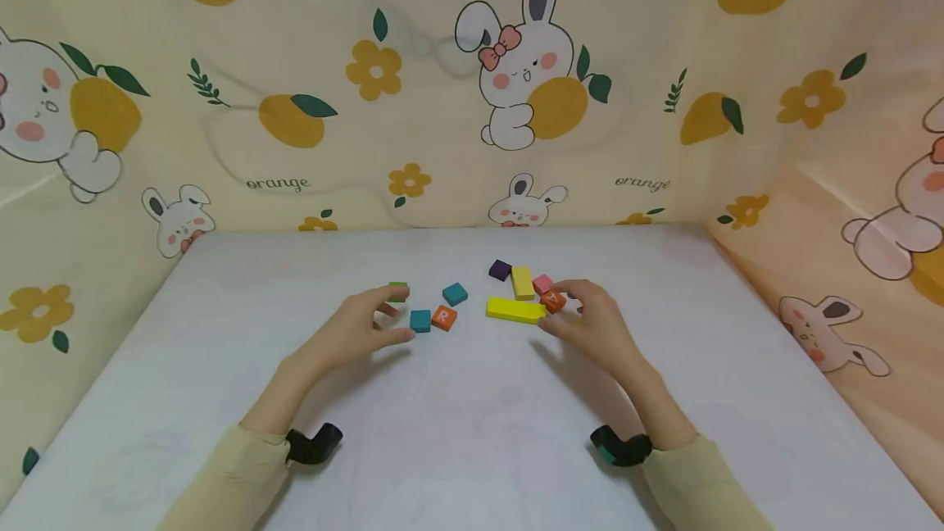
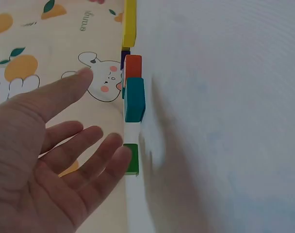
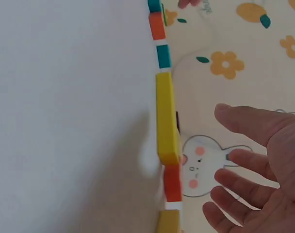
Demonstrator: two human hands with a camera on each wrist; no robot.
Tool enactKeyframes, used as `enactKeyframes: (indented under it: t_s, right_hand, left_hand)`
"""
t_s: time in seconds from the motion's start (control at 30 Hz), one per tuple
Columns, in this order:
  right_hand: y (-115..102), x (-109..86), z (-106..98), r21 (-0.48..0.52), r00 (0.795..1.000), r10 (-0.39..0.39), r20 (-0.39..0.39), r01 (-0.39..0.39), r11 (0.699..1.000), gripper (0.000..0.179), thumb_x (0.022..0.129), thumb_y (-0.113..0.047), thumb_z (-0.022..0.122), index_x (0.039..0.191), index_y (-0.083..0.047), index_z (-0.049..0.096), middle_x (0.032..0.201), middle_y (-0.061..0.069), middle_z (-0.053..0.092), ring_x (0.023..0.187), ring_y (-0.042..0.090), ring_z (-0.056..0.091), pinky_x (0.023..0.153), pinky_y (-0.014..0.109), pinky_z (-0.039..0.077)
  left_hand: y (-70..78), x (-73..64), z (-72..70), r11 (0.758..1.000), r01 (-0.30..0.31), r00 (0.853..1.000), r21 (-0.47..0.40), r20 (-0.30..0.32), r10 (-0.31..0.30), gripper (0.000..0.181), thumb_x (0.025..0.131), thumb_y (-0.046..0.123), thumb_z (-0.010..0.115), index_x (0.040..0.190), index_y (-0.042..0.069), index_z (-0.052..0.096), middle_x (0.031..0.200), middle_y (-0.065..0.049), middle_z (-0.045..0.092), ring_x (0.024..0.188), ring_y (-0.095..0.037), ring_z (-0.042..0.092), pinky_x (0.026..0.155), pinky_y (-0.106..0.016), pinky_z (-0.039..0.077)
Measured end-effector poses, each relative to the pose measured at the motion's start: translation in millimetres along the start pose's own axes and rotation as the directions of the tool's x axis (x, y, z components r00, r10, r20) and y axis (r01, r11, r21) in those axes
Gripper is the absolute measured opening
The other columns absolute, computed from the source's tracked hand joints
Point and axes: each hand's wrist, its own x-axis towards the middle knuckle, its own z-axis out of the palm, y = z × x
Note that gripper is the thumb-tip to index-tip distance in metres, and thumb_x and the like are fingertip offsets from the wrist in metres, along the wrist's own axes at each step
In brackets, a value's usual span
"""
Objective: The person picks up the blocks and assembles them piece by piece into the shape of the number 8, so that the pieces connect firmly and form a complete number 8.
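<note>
My left hand (image 1: 356, 324) hovers with fingers spread beside a teal block (image 1: 420, 321) and a green block (image 1: 398, 292), which its fingers partly cover in the head view. An orange block marked R (image 1: 444, 318) sits right of that teal one, with a second teal block (image 1: 455, 294) behind. My right hand (image 1: 599, 324), fingers apart and holding nothing, is over the right end of a long yellow block (image 1: 515, 310). Near its fingertips lie another orange block (image 1: 552, 301) and a pink block (image 1: 542, 283). A tan-yellow block (image 3: 169, 222) shows in the right wrist view.
Behind the long yellow block lie a shorter yellow block (image 1: 522, 283) and a dark purple block (image 1: 500, 270). The white table (image 1: 472, 433) is bordered at the back and sides by a printed cloth (image 1: 442, 121) with rabbits and oranges.
</note>
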Motion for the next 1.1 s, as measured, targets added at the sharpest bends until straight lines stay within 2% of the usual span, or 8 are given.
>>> enactKeyframes:
  t_s: [0.1,0.17,0.33,0.5,0.63,0.9,1.1]
  right_hand:
    - [0.0,1.2,3.7,0.063,0.999,0.027,0.021,-0.028,0.998,0.050,0.080,-0.018,0.083,0.123,0.000,0.064,0.118,0.016,0.062,0.109,0.034,0.054,0.090,0.049,0.048]
    - [0.4,2.5,6.8,0.087,0.998,0.057,0.026,-0.059,0.994,0.049,0.081,-0.018,0.083,0.122,-0.001,0.064,0.117,0.015,0.063,0.108,0.033,0.055,0.090,0.046,0.049]
    - [2.3,4.4,11.2,0.118,0.994,0.106,0.027,-0.108,0.987,0.048,0.082,-0.017,0.083,0.122,-0.001,0.064,0.116,0.014,0.065,0.107,0.031,0.056,0.088,0.043,0.051]
    - [6.0,3.9,13.5,0.142,0.991,0.128,0.031,-0.131,0.981,0.046,0.082,-0.018,0.082,0.121,-0.001,0.064,0.116,0.012,0.065,0.107,0.030,0.056,0.088,0.043,0.052]
    - [7.0,3.8,15.0,0.148,0.991,0.127,0.033,-0.131,0.980,0.045,0.083,-0.018,0.082,0.120,-0.001,0.065,0.115,0.012,0.065,0.107,0.030,0.057,0.087,0.043,0.052]
    - [6.3,3.5,13.9,0.150,0.990,0.133,0.043,-0.138,0.979,0.043,0.084,-0.017,0.080,0.121,-0.001,0.064,0.115,0.012,0.065,0.104,0.028,0.058,0.087,0.043,0.052]
    - [6.7,3.7,14.6,0.149,0.990,0.134,0.043,-0.139,0.979,0.041,0.084,-0.015,0.079,0.120,-0.001,0.064,0.113,0.012,0.066,0.101,0.026,0.059,0.085,0.042,0.053]
  left_hand:
    - [-5.1,6.3,1.6,0.995,0.009,1.000,-0.101,0.012,-0.007,0.070,0.083,0.027,0.081,0.141,0.003,0.049,0.137,-0.011,0.055,0.111,-0.025,0.061,0.083,-0.037,0.053]
    - [-7.8,10.4,2.5,0.991,0.026,1.000,-0.129,0.010,-0.025,0.070,0.081,0.027,0.083,0.139,0.004,0.051,0.135,-0.010,0.058,0.108,-0.024,0.061,0.084,-0.038,0.053]
    - [-11.6,17.6,5.4,0.984,0.073,0.997,-0.162,-0.008,-0.075,0.065,0.078,0.023,0.086,0.134,0.004,0.056,0.127,-0.010,0.063,0.104,-0.023,0.064,0.085,-0.041,0.052]
    - [-14.1,22.5,9.5,0.974,0.124,0.992,-0.192,0.002,-0.126,0.060,0.076,0.017,0.087,0.128,0.004,0.060,0.122,-0.008,0.065,0.101,-0.022,0.065,0.085,-0.037,0.053]
    - [-17.8,24.0,13.1,0.970,0.142,0.990,-0.198,0.002,-0.144,0.052,0.076,0.013,0.087,0.122,0.004,0.064,0.116,-0.006,0.066,0.097,-0.019,0.065,0.083,-0.035,0.053]
    - [-20.3,25.0,19.3,0.972,0.175,0.983,-0.157,-0.023,-0.181,0.041,0.075,0.012,0.087,0.112,0.008,0.069,0.103,0.001,0.067,0.091,-0.017,0.062,0.082,-0.034,0.052]
    - [-17.0,22.5,18.5,0.973,0.170,0.984,-0.158,-0.031,-0.177,0.038,0.073,0.015,0.089,0.106,0.011,0.072,0.097,0.001,0.068,0.088,-0.017,0.062,0.079,-0.034,0.052]
